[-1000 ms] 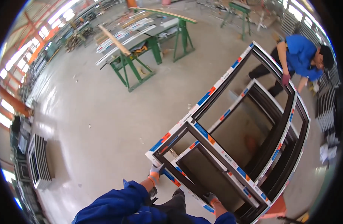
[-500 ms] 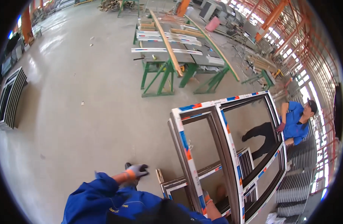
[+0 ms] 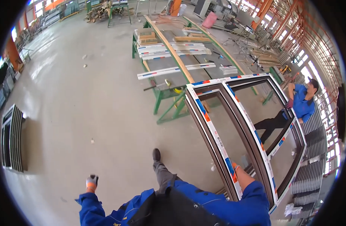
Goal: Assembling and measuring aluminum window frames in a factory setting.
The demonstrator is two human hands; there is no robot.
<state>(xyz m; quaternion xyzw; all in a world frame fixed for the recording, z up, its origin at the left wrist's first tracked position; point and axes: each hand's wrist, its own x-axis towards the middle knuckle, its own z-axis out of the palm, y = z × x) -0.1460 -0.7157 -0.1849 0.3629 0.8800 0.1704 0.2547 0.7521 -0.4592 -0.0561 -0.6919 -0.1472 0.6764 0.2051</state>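
You're carrying the frame point(image 3: 248, 128): right hand point(image 3: 236, 167) grips its rail, left hand point(image 3: 91, 182) hangs free, fingers unclear; next, steady it past the bench point(image 3: 180, 67).

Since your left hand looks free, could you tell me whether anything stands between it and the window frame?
Only your own body: the left hand hangs out to your left over bare floor, and the frame stands to your right, where the right hand rests on it.
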